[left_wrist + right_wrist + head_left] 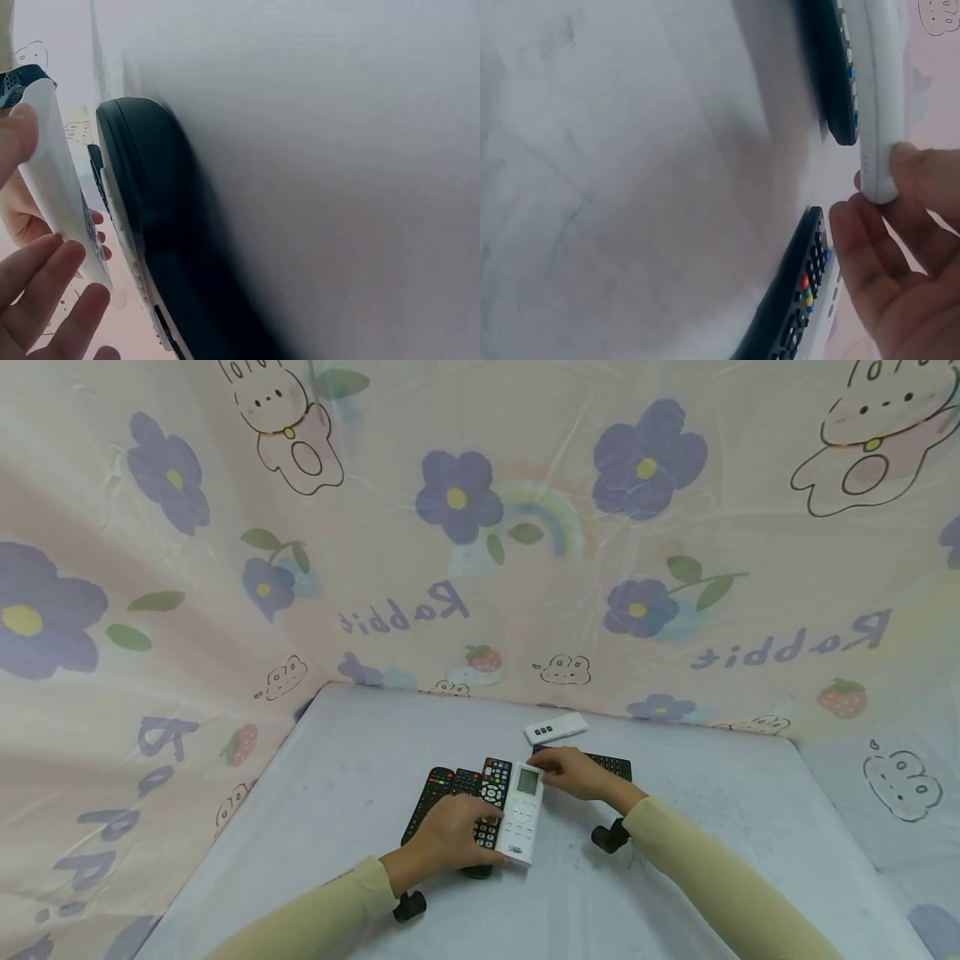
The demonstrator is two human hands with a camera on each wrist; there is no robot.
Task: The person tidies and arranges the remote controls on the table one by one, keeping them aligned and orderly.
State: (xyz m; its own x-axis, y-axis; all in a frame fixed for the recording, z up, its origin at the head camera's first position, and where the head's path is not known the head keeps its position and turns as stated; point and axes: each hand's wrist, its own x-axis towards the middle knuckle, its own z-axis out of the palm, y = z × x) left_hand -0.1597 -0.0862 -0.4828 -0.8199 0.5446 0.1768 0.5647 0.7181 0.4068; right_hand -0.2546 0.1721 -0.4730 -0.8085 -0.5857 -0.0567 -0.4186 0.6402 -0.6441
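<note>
A white remote control with a small grey screen is held by both hands above the table, lying partly alongside a black remote. My left hand holds its lower left part, thumb near the bottom end and fingertips along the side edge, as the left wrist view shows. At the top end, my right hand pinches it between thumb and fingers. Under and beside the left hand lie several black remotes: one with coloured and white buttons, a narrower one and one farther left, partly hidden by the hand.
Beyond the right hand lies another black remote, partly covered by it. A white remote with dark buttons lies farther back on the white table. A printed curtain rises behind the table and at its sides.
</note>
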